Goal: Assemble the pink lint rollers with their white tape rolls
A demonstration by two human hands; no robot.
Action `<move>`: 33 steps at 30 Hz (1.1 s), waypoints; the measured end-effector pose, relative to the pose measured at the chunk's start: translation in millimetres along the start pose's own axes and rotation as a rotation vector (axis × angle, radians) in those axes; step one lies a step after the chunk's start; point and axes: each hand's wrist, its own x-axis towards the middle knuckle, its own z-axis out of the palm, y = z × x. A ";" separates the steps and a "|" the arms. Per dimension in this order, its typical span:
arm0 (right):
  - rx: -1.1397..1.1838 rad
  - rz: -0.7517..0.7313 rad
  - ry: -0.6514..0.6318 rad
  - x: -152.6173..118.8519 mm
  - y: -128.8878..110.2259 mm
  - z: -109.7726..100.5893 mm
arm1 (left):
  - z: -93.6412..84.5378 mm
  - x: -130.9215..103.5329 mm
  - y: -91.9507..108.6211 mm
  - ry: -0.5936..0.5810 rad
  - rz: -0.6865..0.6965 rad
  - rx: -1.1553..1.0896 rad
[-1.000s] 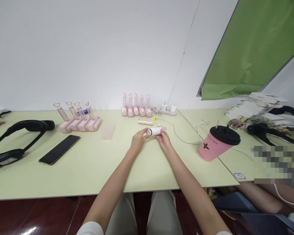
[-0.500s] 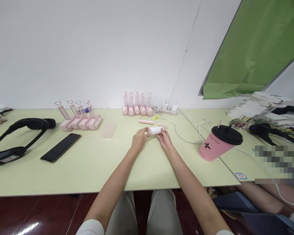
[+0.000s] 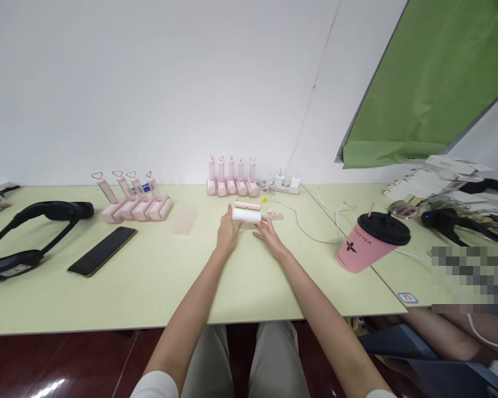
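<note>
A white roll (image 3: 246, 215) lies level between my two hands over the table. My left hand (image 3: 227, 231) is closed around its left end, the fingers behind and the thumb in front. The right end is pinched by the fingertips of my right hand (image 3: 269, 235), whose other fingers reach out below it. Just behind the roll is a slim pink handle piece (image 3: 248, 205), partly covered by it. A small flat pink piece (image 3: 275, 216) lies to the right, beyond my right fingertips.
Pink rollers with upright clear handles stand in a back row (image 3: 231, 188) and a left group (image 3: 136, 209). Left are a phone (image 3: 103, 251), a black headset (image 3: 37, 210) and a pale pink sheet (image 3: 185, 221). Right are a pink cup (image 3: 361, 246), a white cable (image 3: 311, 235) and a power strip (image 3: 284, 188).
Both hands have shifted left with the white roll, which now lies in front of the pink handle piece. The flat pink piece on the right shows more fully.
</note>
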 end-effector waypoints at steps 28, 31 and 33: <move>-1.132 -0.492 -0.255 -8.5 -31.4 -25.2 | -11.4 0.1 12.7 -0.107 0.525 0.263; -0.940 -0.420 -0.293 -10.7 -35.2 -22.9 | 2.2 -9.3 22.2 -0.221 0.547 0.255; -0.894 -0.365 -0.307 -5.1 -36.8 -26.8 | 7.0 -10.7 18.7 -0.277 0.506 0.272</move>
